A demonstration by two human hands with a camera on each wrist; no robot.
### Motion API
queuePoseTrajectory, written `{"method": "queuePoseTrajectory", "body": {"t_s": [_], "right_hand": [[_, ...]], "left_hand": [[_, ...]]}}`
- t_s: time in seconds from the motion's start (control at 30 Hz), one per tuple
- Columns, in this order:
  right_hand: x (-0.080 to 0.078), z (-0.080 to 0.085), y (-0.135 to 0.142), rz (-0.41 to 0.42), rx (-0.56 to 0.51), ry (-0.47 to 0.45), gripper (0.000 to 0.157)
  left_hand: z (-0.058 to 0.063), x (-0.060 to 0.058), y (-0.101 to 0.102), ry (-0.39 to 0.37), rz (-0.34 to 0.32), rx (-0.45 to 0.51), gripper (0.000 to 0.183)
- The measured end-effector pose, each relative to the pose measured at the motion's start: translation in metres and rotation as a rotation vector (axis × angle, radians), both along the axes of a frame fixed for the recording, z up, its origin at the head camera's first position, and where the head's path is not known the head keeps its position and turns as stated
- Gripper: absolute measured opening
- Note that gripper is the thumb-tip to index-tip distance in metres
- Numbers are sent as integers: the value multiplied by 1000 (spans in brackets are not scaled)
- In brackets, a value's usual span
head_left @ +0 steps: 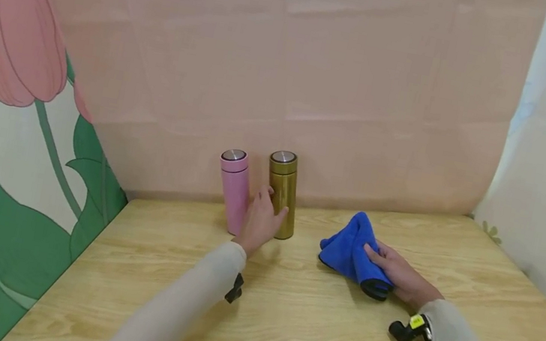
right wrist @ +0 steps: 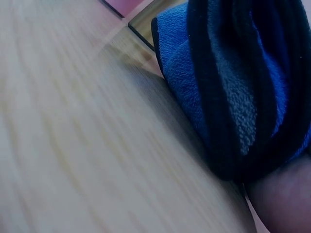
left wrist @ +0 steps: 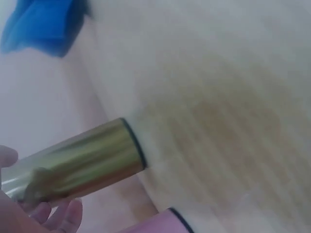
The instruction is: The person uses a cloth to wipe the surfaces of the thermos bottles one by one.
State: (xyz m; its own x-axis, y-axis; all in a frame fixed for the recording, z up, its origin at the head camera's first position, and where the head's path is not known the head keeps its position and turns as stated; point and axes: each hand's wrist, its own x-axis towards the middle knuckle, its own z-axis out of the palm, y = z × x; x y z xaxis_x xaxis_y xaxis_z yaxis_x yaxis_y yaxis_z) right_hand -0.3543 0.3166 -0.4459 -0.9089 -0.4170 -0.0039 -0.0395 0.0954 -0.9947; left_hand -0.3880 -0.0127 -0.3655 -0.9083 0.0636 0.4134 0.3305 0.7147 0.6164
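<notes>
In the head view, a gold thermos flask (head_left: 289, 204) stands upright on the table by the back wall. A pink thermos flask (head_left: 234, 194) stands just left of it. My left hand (head_left: 260, 220) is at the gold flask, thumb spread from the fingers on either side of it; in the left wrist view the fingers (left wrist: 70, 216) lie along its lower side in the picture. On the right, my right hand (head_left: 400, 272) grips a folded blue cloth (head_left: 349, 251) with black edging, thumb on top. Its layered folds fill much of the right wrist view.
The wood-grain table (head_left: 288, 332) runs back to a pinkish sheet-covered wall (head_left: 289, 76). Flower-printed panels stand at left and right, with a large tulip (head_left: 14, 21) on the left one. A black wrist device (head_left: 406, 331) sits at the right cuff.
</notes>
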Motion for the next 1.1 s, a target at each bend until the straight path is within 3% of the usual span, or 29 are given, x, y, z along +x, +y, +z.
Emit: {"method": "queuePoseTrajectory", "body": {"t_s": [0.3, 0.7, 1.1], "right_hand": [[3, 2, 0, -1, 4, 5, 73], [2, 3, -1, 7, 21, -6, 74], [2, 2, -1, 4, 20, -2, 75]], "left_hand": [[23, -9, -1, 24, -19, 107, 78], [46, -15, 1, -2, 3, 142, 86], [60, -16, 1, 2, -48, 179, 87]]}}
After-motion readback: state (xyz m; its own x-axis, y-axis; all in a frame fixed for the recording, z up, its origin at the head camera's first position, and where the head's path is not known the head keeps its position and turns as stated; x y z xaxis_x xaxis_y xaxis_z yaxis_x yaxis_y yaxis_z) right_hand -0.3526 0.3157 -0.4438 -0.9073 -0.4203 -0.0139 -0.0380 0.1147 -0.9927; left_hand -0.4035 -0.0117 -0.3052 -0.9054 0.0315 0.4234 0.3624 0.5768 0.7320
